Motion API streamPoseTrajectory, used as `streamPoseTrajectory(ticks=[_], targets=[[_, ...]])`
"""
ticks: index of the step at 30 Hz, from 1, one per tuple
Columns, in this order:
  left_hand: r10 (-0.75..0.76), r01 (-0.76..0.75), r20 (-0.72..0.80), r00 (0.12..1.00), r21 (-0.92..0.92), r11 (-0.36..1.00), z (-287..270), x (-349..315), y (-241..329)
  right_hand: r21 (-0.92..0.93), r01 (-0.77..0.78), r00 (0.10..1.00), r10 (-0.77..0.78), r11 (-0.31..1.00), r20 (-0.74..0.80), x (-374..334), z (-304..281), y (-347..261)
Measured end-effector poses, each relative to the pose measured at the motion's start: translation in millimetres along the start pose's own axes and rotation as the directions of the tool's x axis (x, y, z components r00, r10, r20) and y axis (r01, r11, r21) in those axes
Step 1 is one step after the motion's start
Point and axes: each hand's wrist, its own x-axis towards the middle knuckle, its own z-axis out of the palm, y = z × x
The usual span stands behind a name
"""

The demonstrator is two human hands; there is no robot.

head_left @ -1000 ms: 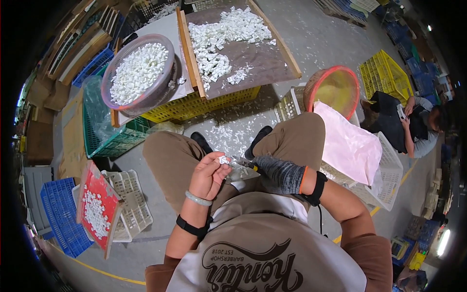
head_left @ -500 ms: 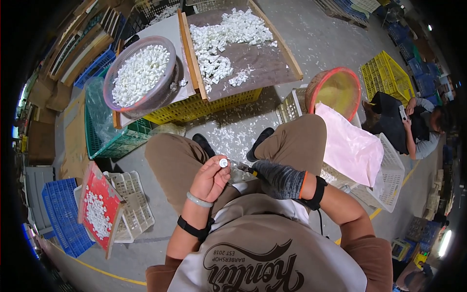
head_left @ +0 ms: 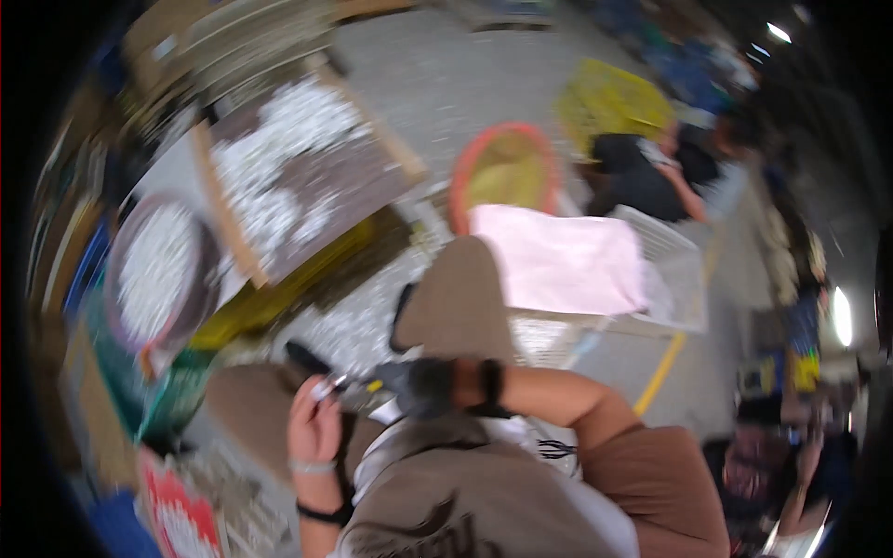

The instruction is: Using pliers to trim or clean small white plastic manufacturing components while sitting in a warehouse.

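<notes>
My left hand (head_left: 314,426) is bare and pinches a small white piece (head_left: 322,390) between its fingertips, palm turned up over my lap. Wrapped in a dark grey glove, my right hand (head_left: 419,386) grips a small hand tool (head_left: 374,384) with a yellow part near the fingers and a metal tip. That tip lies right beside the white piece; blur hides whether they touch. Beyond my knees, a round basin (head_left: 116,279) holds many similar white pieces. More lie heaped on a brown board (head_left: 349,177) with wooden edges.
Right of my knee, pink cloth (head_left: 558,260) covers part of a white crate (head_left: 684,260). A red-rimmed basket (head_left: 460,186) and a yellow crate (head_left: 614,102) stand behind. Co-workers sit at upper right (head_left: 642,172) and lower right (head_left: 781,456). A red board (head_left: 163,479) is at lower left.
The whole view has swung to the right and blurred, so the surroundings sit further left. Both hands stay close together, still holding the white piece and the tool.
</notes>
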Motion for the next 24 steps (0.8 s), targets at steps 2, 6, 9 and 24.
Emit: streamPoseTrajectory(ticks=[2,6,9,24], targets=[[-0.074,0.085,0.097,0.992,-0.114,0.99,-18,8,1,0.151,-0.389,0.916,0.364,0.909,0.172,25,-36,-39],[-0.144,0.189,0.207,0.968,-0.214,0.959,-37,30,0,0.175,-0.403,0.914,0.384,0.898,0.133,21,-39,-32],[-0.154,0.182,0.3,0.942,-0.069,0.981,-22,31,7,0.16,-0.49,0.871,0.474,0.857,0.132,28,-27,-23],[-0.099,-0.028,0.329,0.939,0.36,0.932,-6,52,38,0.286,-0.479,0.874,0.48,0.83,0.072,32,-32,-11]])
